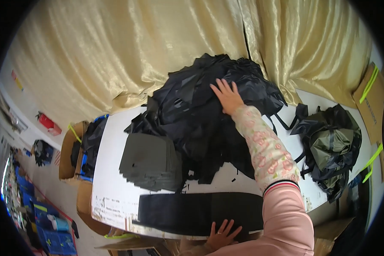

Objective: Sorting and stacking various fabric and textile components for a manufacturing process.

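Note:
My right hand (229,98) lies with fingers spread on a large heap of black fabric pieces (196,94) at the back of the white table (111,149). Its arm wears a flowered sleeve cover over a pink sleeve. At the near edge, my left hand (223,235), a ring on one finger, rests with fingers apart at the near side of a long black fabric panel (192,211). Neither hand grips anything that I can see. Left of centre sits an uneven stack of dark grey cut panels (147,160), which touches the heap.
Black and olive bags or fabric with straps (333,147) are piled on the table's right. Cardboard boxes (69,155) stand at the left, one holding dark fabric. A gold curtain (102,51) hangs behind. A fire extinguisher (48,123) and blue bins (55,239) are farther left.

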A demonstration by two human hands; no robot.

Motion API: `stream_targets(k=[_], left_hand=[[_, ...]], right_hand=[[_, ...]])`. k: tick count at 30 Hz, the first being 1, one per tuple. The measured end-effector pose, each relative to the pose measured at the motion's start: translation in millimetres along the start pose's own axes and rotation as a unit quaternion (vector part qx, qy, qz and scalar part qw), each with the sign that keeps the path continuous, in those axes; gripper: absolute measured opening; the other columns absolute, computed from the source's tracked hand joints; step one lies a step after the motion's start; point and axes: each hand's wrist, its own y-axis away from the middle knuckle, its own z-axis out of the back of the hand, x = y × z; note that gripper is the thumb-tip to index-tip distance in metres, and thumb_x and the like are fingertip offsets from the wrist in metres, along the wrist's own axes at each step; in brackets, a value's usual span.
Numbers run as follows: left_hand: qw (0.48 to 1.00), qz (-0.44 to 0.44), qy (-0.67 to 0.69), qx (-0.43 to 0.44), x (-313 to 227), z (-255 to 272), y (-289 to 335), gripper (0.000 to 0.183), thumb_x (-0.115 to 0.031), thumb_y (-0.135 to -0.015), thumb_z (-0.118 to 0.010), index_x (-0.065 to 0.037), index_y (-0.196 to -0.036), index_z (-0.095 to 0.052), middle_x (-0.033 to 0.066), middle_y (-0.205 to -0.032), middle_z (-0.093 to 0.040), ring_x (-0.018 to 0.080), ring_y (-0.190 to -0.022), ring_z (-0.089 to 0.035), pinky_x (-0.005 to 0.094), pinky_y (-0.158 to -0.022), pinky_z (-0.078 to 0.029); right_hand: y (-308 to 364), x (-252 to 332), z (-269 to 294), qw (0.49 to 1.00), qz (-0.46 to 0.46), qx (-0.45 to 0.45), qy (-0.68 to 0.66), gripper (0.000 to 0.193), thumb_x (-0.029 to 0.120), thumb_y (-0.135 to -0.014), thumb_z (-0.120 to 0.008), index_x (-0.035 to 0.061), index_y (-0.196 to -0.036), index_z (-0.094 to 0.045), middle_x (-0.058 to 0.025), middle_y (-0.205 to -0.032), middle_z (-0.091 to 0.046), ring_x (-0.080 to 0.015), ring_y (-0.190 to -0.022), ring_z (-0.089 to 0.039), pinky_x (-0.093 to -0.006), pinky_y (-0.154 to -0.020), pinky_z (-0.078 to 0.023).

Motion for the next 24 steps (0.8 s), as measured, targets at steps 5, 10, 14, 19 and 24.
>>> stream_targets(k=[5, 10, 14, 19, 24], left_hand=[[0.986, 0.025, 0.027, 0.161, -0.9, 20.8, -11.6, 0.056, -0.045, -0.092, -0.038, -0.026, -0.145, -0.032, 0.0162, -0.152, -0.019, 0.0373, -0.141, -0.017, 0.0739, -0.102, -0.008], [0.99, 0.036, 0.078, 0.109, 1.4, 37.3, -25.3, 0.057, -0.045, -0.091, -0.039, -0.025, -0.144, -0.034, 0.0154, -0.152, -0.021, 0.0355, -0.141, -0.019, 0.0713, -0.105, -0.011], [0.989, 0.065, 0.12, 0.053, -14.1, 42.4, -20.7, 0.058, -0.046, -0.09, -0.04, -0.025, -0.144, -0.036, 0.0147, -0.152, -0.022, 0.0342, -0.141, -0.02, 0.0692, -0.106, -0.013], [0.999, -0.017, -0.049, -0.005, 0.4, 1.1, -1.8, 0.064, -0.061, -0.082, -0.052, -0.032, -0.139, -0.043, 0.012, -0.149, -0.031, 0.0296, -0.139, -0.024, 0.0694, -0.102, -0.016], [0.999, 0.003, -0.012, 0.045, 0.1, 20.6, -4.8, 0.063, -0.046, -0.084, -0.059, -0.033, -0.142, -0.039, 0.0097, -0.151, -0.028, 0.0274, -0.14, -0.024, 0.068, -0.103, -0.018]], right_hand=[[-64.5, 9.5, -36.7, 0.999, 0.044, 0.023, 0.013, 0.117, 0.015, -0.051, -0.087, 0.0157, -0.148, -0.02, -0.0127, -0.148, -0.033, -0.0297, -0.139, -0.026, -0.0529, -0.112, -0.016], [-30.7, 6.3, -86.6, 0.965, -0.065, 0.253, -0.005, 0.073, 0.021, -0.076, -0.069, 0.0174, -0.141, -0.038, -0.0102, -0.109, -0.067, -0.0295, -0.105, -0.062, -0.0547, -0.106, -0.024], [-9.6, 14.4, -74.4, 0.958, -0.039, 0.281, 0.041, 0.051, 0.022, -0.08, -0.062, 0.01, -0.129, -0.052, -0.0102, -0.096, -0.069, -0.0287, -0.093, -0.066, -0.0543, -0.094, -0.039], [46.2, 42.4, -84.5, 0.963, -0.133, 0.235, 0.02, 0.052, 0.024, -0.074, -0.07, 0.0068, -0.12, -0.056, -0.0115, -0.091, -0.07, -0.0318, -0.087, -0.067, -0.059, -0.085, -0.044], [87.9, 91.7, -18.8, 0.939, -0.168, 0.287, -0.089, 0.07, 0.028, -0.068, -0.077, 0.0075, -0.129, -0.049, -0.015, -0.106, -0.066, -0.0329, -0.098, -0.064, -0.0617, -0.09, -0.041]])
